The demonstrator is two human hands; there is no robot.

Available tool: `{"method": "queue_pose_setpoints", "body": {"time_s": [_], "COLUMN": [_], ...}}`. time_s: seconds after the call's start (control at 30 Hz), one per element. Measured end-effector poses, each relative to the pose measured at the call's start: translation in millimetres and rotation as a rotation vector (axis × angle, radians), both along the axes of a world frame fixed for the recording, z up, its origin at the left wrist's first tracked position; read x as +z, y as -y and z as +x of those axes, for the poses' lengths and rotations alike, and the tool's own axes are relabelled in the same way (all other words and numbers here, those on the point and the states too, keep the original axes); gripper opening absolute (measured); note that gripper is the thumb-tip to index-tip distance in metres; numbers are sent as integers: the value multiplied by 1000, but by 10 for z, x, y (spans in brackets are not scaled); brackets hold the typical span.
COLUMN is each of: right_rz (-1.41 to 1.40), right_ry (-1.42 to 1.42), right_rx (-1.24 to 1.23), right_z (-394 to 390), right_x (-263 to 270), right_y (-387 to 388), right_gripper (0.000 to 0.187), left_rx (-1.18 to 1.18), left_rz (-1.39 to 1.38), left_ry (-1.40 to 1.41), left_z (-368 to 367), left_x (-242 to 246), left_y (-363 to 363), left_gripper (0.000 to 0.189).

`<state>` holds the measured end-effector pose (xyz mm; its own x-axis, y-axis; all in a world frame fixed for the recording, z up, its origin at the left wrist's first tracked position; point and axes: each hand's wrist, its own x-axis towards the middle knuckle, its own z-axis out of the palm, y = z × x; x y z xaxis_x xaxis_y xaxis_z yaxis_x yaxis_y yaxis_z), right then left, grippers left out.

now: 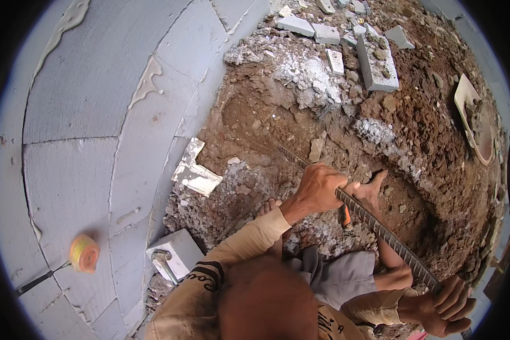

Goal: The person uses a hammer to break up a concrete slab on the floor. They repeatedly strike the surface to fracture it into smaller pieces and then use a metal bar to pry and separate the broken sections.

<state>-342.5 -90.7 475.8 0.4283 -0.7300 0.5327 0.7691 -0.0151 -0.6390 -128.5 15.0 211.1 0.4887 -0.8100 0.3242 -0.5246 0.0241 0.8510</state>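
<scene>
A ribbed steel reinforcing bar (384, 233) runs slantwise across the view before me. My left hand (318, 187) is wrapped around it towards its far end, which rests at the loose brown soil (255, 106). Close to the bar's near end, my right hand (444, 306) grips it, at the lower right. An orange and dark object (346, 216), perhaps a tool handle, lies below my left hand, partly hidden. My bare foot (372, 187) is on the soil just beyond the bar.
A grey block wall (76, 178) rises at left, with a yellow and orange line reel (84, 253) hanging against it. A hammer (165, 265) lies by a light block (180, 250). Broken blocks (378, 63) lie at the top, and a pan with soil (475, 121) at right.
</scene>
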Motion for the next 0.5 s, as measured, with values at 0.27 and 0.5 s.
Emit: {"method": "queue_pose_setpoints", "body": {"time_s": [0.27,0.5], "right_rz": [150,21], "right_ry": [-236,-283], "right_rx": [154,121], "right_z": [1280,595], "right_x": [-1329,-1282], "right_y": [-231,-271], "right_gripper": [36,40], "left_rx": [271,157], "left_rz": [324,344], "left_ry": [161,121], "left_z": [1488,971], "left_x": [-746,-856], "left_y": [-332,-554], "left_gripper": [52,56]}}
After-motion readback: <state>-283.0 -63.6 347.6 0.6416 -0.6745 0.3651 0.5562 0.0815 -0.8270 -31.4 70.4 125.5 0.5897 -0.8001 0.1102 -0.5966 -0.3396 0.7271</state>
